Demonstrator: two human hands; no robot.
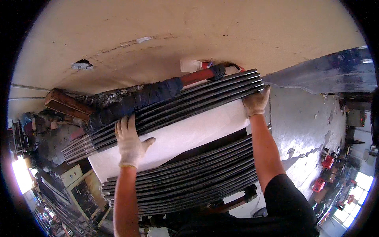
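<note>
White and smooth, a broad sheet [193, 132] lies slantwise between two groups of long dark rods, and serves as the landmark here. Along its far edge runs the far row of rods [189, 107], set side by side, their left ends reaching out past the sheet's left end and their right ends gathered at its far right corner. On its near side lies the near row of rods [189, 179], more closely packed, with a dark gap showing between them and the sheet toward the right. The left hand [130, 144], in a pale glove, is spread wide over the sheet's left part, its fingertips on the far row and its thumb held well out from the fingers above the white surface. The right hand [256, 102], gloved alike, is at the sheet's far right corner, against the right ends of the far row, thumb raised; whether its fingers close around the rods, I cannot tell. Beyond the sheet and the far row runs a red bar [198, 76] partly bound in dark wrapping [152, 96], with a rusty brown beam [71, 104] at its left and a tan wall [197, 35] behind.
</note>
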